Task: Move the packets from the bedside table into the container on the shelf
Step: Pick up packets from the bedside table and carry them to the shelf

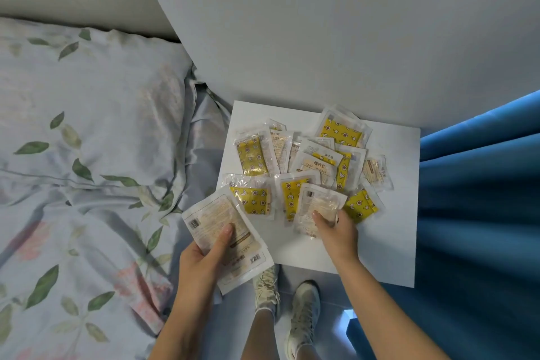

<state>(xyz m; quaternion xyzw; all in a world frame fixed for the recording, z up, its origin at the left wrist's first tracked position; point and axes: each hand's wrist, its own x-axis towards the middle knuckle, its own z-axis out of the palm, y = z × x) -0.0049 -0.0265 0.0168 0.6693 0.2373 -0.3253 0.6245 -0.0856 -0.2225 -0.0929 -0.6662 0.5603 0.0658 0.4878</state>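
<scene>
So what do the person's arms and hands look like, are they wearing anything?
Nothing is worn on them. The left hand and right hand are bare, with no gloves, rings or watch showing. Both forearms are bare too, with no sleeves in view. The nails look short and plain.

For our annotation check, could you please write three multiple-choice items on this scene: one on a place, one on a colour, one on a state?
1. Where do the loose clear plastic packets with yellow star-print pads lie?
A. on the white bedside table
B. on the pillow
C. on the floor

2. What colour is the pleated curtain?
A. red
B. blue
C. green

3. What is the left hand doing?
A. hanging idle
B. pressing on the bed
C. holding a stack of white packets

Answers: 1 A, they are spread on the tabletop; 2 B, blue folds at right; 3 C, its thumb lies across the stack.
</scene>
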